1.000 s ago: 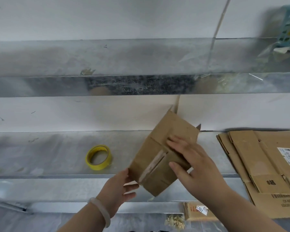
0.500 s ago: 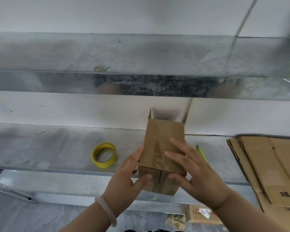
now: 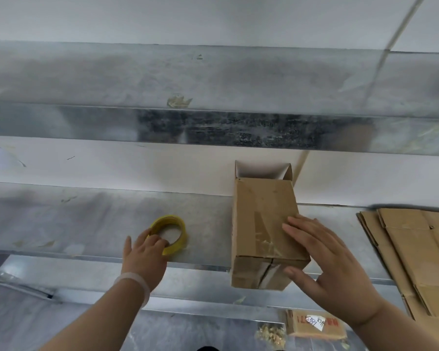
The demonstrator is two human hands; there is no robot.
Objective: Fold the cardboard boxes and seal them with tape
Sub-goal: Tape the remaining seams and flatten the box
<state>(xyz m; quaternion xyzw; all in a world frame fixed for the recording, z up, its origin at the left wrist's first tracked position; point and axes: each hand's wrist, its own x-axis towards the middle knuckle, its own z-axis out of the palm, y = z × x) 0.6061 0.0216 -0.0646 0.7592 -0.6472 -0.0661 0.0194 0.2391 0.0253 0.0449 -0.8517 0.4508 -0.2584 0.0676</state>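
The box (image 3: 261, 224) is lying on its side on the lower metal shelf (image 3: 86, 216), long way pointing at the wall. Its closed near end is hanging out over the shelf's front edge. 2 flaps are meeting there in a slanted seam. Clear tape is glinting along the top face and over that edge, though where it stops is hard to make out. The far end is standing open against the wall, the inside mostly hidden.

The right hand (image 3: 330, 269) is lying released on the box, straight fingers spread on the top face, thumb pressing the near end. It is covering the box's right near corner.

To the left, well apart from the box, the tape (image 3: 171, 234), a yellow roll, is lying flat on the same shelf. The left hand (image 3: 145, 254) is grasping it, fingers curling over the near rim into the hole and hiding that part, thumb sticking out left. A pale bracelet (image 3: 134, 282) is circling that wrist.

On the right, a stack of flat cardboard (image 3: 416, 249) is resting on the shelf, cut off by the frame edge, its print only partly showing. Below, a small carton (image 3: 314, 325) is carrying a white label with scrawl I cannot read. Beside it, golden bits (image 3: 271, 334) are too blurred to identify.
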